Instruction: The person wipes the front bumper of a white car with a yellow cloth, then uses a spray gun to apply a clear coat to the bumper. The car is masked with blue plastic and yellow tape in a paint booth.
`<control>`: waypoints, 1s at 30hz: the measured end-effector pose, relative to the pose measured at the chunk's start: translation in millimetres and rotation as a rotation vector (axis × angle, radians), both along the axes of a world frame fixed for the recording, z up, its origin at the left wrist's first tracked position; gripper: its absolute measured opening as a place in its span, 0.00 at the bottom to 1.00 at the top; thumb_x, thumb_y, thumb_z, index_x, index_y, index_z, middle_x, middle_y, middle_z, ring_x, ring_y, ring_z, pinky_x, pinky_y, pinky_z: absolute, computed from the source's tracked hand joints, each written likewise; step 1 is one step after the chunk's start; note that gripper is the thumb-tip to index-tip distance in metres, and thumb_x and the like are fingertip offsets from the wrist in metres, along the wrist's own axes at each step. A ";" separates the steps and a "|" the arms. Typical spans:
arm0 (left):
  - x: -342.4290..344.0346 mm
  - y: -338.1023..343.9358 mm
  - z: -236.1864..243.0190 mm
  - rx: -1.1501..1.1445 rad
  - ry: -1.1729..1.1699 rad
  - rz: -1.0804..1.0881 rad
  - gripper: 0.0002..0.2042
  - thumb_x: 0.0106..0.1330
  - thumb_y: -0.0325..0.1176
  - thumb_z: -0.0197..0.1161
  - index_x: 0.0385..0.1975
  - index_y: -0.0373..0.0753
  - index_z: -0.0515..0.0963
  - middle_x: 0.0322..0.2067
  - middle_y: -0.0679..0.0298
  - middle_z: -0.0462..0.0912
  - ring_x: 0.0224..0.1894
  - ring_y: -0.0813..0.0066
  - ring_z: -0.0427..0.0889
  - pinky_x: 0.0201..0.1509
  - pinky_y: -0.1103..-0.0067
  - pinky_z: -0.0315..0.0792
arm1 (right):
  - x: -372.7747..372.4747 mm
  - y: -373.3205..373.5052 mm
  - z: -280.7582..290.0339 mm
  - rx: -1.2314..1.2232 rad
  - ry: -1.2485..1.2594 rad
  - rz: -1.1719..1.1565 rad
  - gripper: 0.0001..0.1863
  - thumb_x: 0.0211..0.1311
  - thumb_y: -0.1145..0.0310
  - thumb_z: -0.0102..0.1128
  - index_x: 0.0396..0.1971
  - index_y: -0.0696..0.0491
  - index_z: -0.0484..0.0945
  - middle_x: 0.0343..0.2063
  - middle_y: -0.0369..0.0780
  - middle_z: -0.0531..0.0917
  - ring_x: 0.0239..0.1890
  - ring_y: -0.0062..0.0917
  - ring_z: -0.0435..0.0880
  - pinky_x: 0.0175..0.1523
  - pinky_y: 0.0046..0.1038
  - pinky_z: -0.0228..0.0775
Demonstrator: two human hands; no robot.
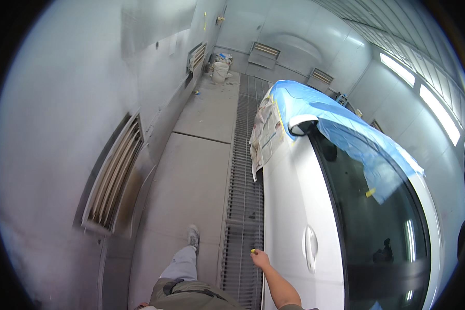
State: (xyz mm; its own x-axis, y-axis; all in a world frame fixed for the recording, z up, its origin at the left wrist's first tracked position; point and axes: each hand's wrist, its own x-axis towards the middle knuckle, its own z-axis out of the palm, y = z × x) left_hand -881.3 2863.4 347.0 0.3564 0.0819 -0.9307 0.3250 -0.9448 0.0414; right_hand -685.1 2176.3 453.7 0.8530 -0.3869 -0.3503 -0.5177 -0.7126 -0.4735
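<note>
My right hand (pixel 261 259) is closed on a small piece of yellow tape (pixel 253 251), which sticks out past the fingertips. That hand hangs over the floor grating beside the white car door (pixel 289 206), left of the door handle (pixel 310 249) and apart from it. At the lower edge, left of my waist, only a sliver of my left hand (pixel 141 306) shows, and its fingers are hidden. Blue masking film (pixel 315 106) covers the front of the car, and newspaper (pixel 267 135) edged with yellow tape hangs over the front side. Another yellow tape scrap (pixel 370 192) holds the film on the window.
A long floor grating (pixel 241 191) runs beside the car. Louvred vents (pixel 116 178) are set in the left wall. A white bucket (pixel 220 72) stands at the far left. The white side mirror (pixel 302 124) juts out from the car. My shoe (pixel 193 236) is on the grey floor.
</note>
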 end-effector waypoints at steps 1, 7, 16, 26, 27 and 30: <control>46.1 -11.0 -9.4 0.006 0.024 0.009 0.35 0.62 0.67 0.65 0.58 0.43 0.85 0.56 0.48 0.87 0.61 0.53 0.85 0.64 0.65 0.78 | 43.0 -14.4 -3.3 -0.012 -0.043 -0.034 0.19 0.67 0.58 0.63 0.48 0.56 0.88 0.37 0.46 0.92 0.42 0.37 0.92 0.51 0.36 0.82; 416.4 -114.2 18.1 0.075 0.041 -0.007 0.36 0.56 0.64 0.73 0.56 0.40 0.85 0.56 0.49 0.87 0.62 0.52 0.84 0.66 0.66 0.77 | 150.3 -36.7 -50.6 0.200 0.284 -0.119 0.17 0.67 0.57 0.63 0.46 0.54 0.88 0.38 0.50 0.91 0.44 0.47 0.90 0.50 0.45 0.81; 1003.0 -223.2 134.1 0.014 -0.841 0.133 0.39 0.54 0.63 0.79 0.41 0.24 0.82 0.42 0.38 0.88 0.49 0.43 0.88 0.53 0.60 0.81 | 369.3 -68.1 -164.6 0.206 0.602 0.240 0.23 0.66 0.47 0.62 0.51 0.48 0.88 0.46 0.48 0.89 0.46 0.45 0.87 0.51 0.45 0.79; 1283.1 -318.3 160.1 0.142 -0.496 0.111 0.39 0.59 0.67 0.72 0.50 0.31 0.87 0.51 0.43 0.88 0.56 0.48 0.87 0.61 0.62 0.81 | 1008.3 -193.9 -81.0 0.597 0.131 -0.312 0.19 0.68 0.55 0.65 0.52 0.50 0.88 0.36 0.44 0.92 0.41 0.36 0.92 0.47 0.38 0.82; 1308.4 -326.6 152.3 0.161 -0.484 0.128 0.39 0.58 0.68 0.72 0.51 0.31 0.87 0.51 0.43 0.88 0.56 0.49 0.87 0.61 0.63 0.81 | 1070.6 -212.3 -67.6 0.510 0.091 -0.172 0.17 0.70 0.59 0.64 0.50 0.54 0.87 0.33 0.41 0.91 0.38 0.30 0.91 0.44 0.33 0.81; 1403.1 -348.7 118.7 0.182 -0.416 0.179 0.39 0.58 0.67 0.72 0.51 0.32 0.87 0.52 0.44 0.89 0.57 0.52 0.88 0.62 0.63 0.81 | 1231.8 -259.0 -56.3 0.345 0.051 -0.038 0.16 0.72 0.62 0.63 0.49 0.57 0.86 0.31 0.38 0.90 0.35 0.25 0.90 0.41 0.32 0.82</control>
